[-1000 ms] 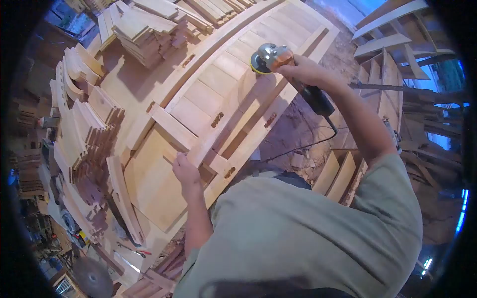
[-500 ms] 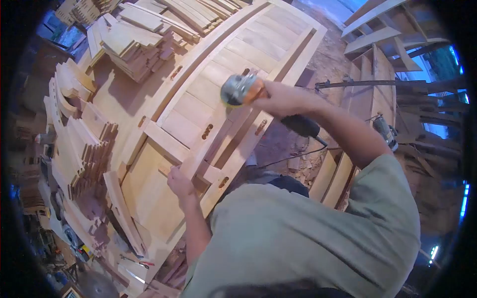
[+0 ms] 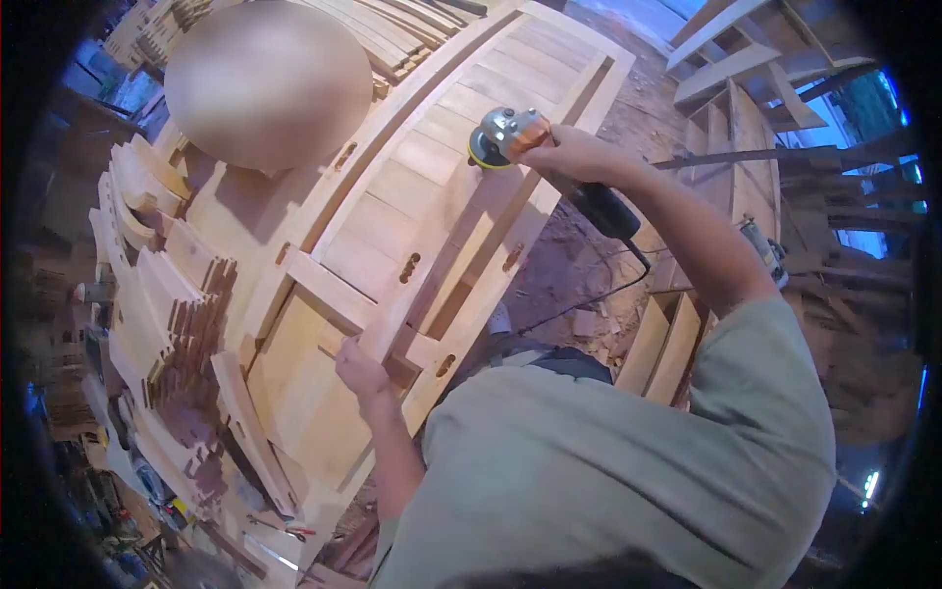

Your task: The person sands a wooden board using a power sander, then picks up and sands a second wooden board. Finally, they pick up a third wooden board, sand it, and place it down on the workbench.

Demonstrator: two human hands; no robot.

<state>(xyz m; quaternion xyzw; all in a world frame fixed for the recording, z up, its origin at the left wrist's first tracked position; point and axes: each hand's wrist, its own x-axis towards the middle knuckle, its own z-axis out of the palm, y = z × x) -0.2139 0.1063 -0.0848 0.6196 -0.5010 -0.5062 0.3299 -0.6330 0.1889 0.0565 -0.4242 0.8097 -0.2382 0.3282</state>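
My right hand (image 3: 559,154) is wrapped round the orange and grey head of a corded grinder (image 3: 508,134), whose yellow-edged disc rests on or just over the rail of a wooden panel frame (image 3: 397,187). The tool's black body and cable hang below my wrist. At the near end of the frame, my left hand (image 3: 361,368) is closed on the corner of the wooden rail (image 3: 388,316), beside a crosspiece. Oval slots show in the rails.
Stacked curved wood pieces (image 3: 182,285) stand at the left. A blurred round patch covers the upper left. Wooden frames (image 3: 731,147) and another power tool (image 3: 763,250) are at the right. Pliers (image 3: 289,528) lie lower left.
My right hand has moved the grinder a little right and up along the rail, and the disc's yellow edge shows more clearly. My left hand stays at the same corner.
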